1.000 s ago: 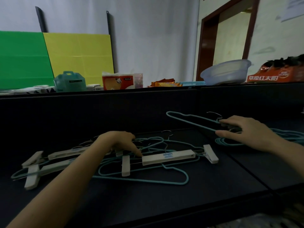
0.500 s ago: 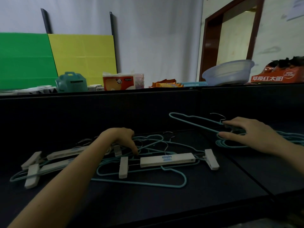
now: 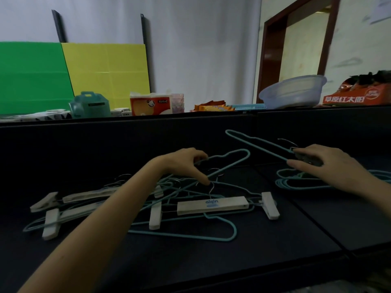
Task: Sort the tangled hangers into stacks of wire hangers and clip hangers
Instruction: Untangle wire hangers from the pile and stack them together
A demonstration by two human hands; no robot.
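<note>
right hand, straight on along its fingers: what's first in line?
The right hand holds the tilted wire hanger; beyond that, likely the looped end of the raised wire hanger in the left hand. Depth unclear.

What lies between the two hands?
Head view: the end of the wire hanger the left hand grips, and an arm of the second hanger at the right hand.

**Tangle at centre, stack at right**

At centre and lower left, white clip hangers [image 3: 211,205] lie flat, tangled over teal wire hangers [image 3: 211,238]. One lifted hanger [image 3: 232,158] of teal wire tilts up out of the tangle. At upper right a slanting hanger [image 3: 254,143] sits above a flat stack [image 3: 296,185] of teal wire hangers.
</note>
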